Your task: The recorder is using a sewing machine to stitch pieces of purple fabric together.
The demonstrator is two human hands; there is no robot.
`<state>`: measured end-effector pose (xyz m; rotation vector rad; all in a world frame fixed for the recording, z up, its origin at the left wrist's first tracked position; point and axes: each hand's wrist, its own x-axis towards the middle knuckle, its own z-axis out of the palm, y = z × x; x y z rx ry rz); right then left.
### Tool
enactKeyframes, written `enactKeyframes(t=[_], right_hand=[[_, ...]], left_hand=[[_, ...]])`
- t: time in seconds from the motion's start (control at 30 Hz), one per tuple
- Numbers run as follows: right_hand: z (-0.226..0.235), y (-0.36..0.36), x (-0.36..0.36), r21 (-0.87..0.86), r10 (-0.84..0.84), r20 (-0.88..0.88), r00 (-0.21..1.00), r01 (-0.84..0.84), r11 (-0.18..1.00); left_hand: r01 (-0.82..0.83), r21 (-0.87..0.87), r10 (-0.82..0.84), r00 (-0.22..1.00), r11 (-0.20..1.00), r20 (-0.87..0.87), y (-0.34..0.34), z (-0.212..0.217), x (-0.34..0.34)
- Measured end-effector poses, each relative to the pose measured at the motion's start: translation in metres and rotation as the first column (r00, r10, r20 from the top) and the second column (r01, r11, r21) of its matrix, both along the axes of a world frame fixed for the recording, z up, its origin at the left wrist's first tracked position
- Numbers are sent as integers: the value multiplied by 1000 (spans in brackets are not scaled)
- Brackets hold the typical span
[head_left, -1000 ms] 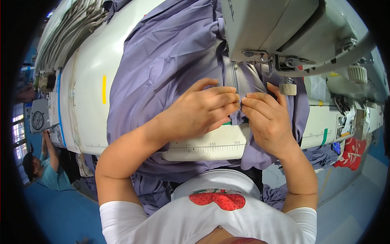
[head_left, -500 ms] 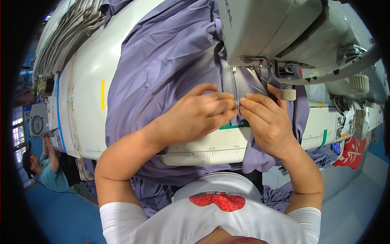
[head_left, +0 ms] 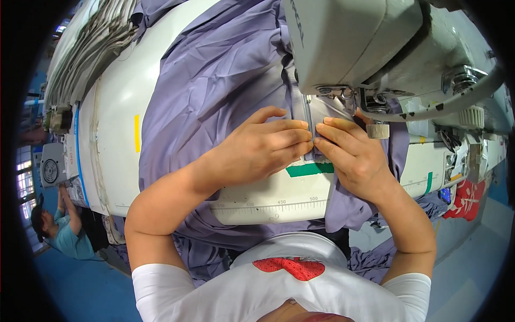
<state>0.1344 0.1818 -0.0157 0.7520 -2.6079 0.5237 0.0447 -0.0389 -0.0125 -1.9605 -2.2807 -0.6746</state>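
Lavender fabric point(head_left: 214, 91) lies bunched across the white sewing table, its near edge under my hands. A narrow grey strip, possibly a zipper point(head_left: 307, 114), runs along it toward the presser foot area of the sewing machine point(head_left: 354, 43). My left hand point(head_left: 268, 142) is closed at the left of this strip, fingertips pinching the cloth and thumb hidden beneath. Close on the strip's right, my right hand point(head_left: 351, 153) presses its fingers together on the cloth. The fingertips of both hands nearly meet. The needle is hidden by the machine head.
Green tape point(head_left: 310, 169) and a printed ruler scale point(head_left: 279, 206) mark the table's near side. Stacked grey cloth pieces point(head_left: 96, 48) stand at the far left. A metal tension knob point(head_left: 377, 131) hangs beside my right hand. Another person point(head_left: 67, 231) works at the left.
The fabric's near edge has slid slightly away from me, uncovering more green tape. Both hands stay pinched beside the strip, with only a slight shift.
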Motion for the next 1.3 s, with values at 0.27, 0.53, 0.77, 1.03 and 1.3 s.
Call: enactKeyframes(t=[0.27, 0.53, 0.77, 1.03, 1.3], right_hand=[[4, 5, -11, -28, 16, 79, 997, -14, 1000], [5, 9, -18, 41, -5, 112, 994, 1, 999], [-6, 13, -30, -15, 55, 30, 998, -55, 998], [-12, 21, -27, -4, -33, 266, 964, 35, 999], [-11, 21, -30, 66, -21, 205, 979, 8, 998]], left_hand=[[8, 3, -8, 1000, 1000, 16, 4, 4, -13], [47, 60, -43, 997, 997, -61, 4, 3, -27], [56, 74, -54, 998, 996, -35, 5, 3, -36], [63, 73, -64, 998, 995, 15, 6, 2, -42], [69, 33, -70, 998, 997, 8, 8, 2, -47]])
